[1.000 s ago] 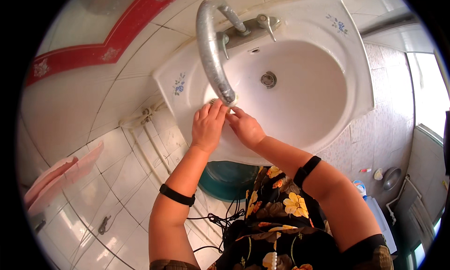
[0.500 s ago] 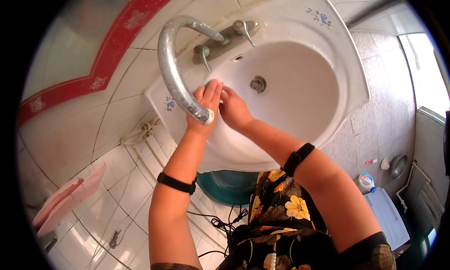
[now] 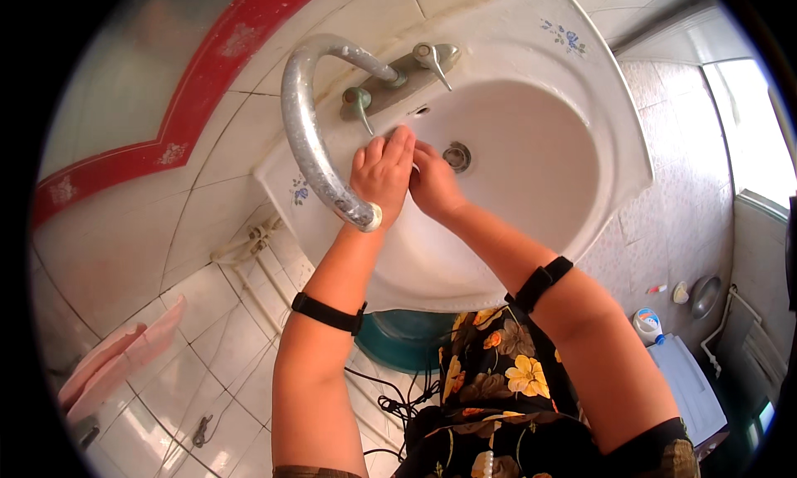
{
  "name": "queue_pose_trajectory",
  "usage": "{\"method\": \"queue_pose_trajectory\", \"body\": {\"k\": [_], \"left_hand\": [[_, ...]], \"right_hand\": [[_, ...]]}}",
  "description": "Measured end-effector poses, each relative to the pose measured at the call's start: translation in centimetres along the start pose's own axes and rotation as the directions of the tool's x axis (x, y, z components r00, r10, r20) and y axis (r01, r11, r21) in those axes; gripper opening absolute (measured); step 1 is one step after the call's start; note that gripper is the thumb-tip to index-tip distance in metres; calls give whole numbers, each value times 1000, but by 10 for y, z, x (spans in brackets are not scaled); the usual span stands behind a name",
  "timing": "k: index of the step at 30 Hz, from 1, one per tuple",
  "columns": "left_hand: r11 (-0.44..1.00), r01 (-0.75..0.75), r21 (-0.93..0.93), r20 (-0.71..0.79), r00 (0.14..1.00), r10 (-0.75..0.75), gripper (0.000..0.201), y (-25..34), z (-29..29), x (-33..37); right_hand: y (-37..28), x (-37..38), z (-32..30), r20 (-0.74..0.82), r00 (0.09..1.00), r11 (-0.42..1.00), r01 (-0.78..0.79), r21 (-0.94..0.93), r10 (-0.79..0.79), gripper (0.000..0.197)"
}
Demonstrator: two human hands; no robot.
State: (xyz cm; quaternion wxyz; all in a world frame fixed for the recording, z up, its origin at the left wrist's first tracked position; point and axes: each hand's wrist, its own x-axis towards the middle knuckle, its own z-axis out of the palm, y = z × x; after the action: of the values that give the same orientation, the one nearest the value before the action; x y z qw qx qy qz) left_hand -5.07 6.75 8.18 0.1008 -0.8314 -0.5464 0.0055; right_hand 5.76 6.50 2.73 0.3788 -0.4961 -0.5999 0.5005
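While my left hand (image 3: pixel 382 175) presses flat on my right hand (image 3: pixel 433 183) over the sink (image 3: pixel 548 254), fingers loose and holding nothing, the hard tap (image 3: pixel 311 137) beside them looks wet and slippery.

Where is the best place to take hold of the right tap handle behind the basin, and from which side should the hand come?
Grip the right tap handle by its thin lever, which points toward the basin. Probably come from above and from the basin side, because the curved spout blocks the left. Both hands, left hand and right hand, are now together below the spout's mouth.
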Motion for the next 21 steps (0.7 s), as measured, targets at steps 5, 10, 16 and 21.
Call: {"method": "queue_pose_trajectory", "body": {"k": [5,10,16,21], "left_hand": [[998,14,-55,-20,1000,-15,42,-7,14,-44],[994,-67,-92,-121,991,55,39,-3,9,7],[989,16,-145,-166,985,-40,39,22,8,30],[989,107,-100,-94,989,-117,44,2,17,-22]], "right_hand": [[-9,-24,18,234,947,975,-214,-54,220,42],[-4,3,-2,-19,997,997,-76,-28,75,35],[-2,11,-31,-93,991,995,-90,33,93,31],[-5,0,-2,145,986,995,-72,-62,81,36]]}}
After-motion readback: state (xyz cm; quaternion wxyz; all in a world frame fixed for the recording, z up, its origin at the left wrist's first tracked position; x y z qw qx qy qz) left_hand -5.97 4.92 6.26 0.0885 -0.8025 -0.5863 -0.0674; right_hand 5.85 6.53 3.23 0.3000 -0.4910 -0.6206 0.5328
